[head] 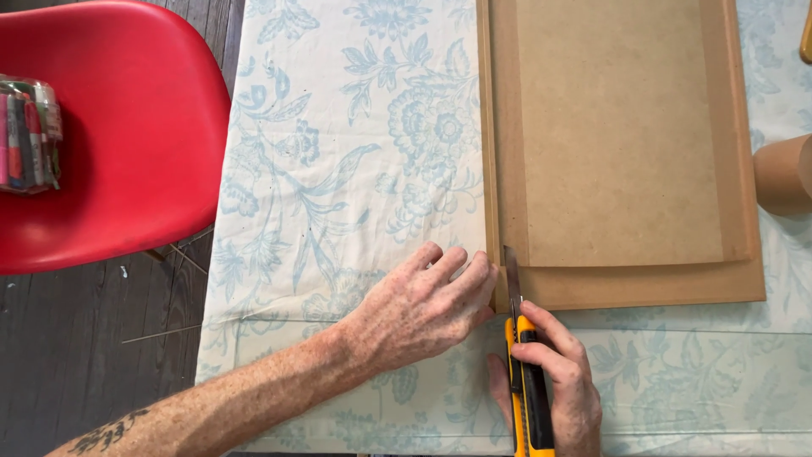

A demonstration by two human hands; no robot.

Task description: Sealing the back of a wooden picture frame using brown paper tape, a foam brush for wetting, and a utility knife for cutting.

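Utility knife [530,398]: yellow body with black slider, grey blade. Board [626,144]: plain tan-brown, with a lighter panel on a darker border. Tablecloth [338,169]: off-white, pale blue floral print. Chair [110,135]: solid red. Floor [76,355]: dark wood planks. Cardboard tube [785,173]: brown. Clear jar [30,135]: multicoloured markers.

Surroundings, head view.
Red chair [127,144] left of the worktop, clear jar of markers [30,135] on its seat; brown cardboard tube [782,175] at right edge (partly cut off); dark plank floor [76,355] beneath.
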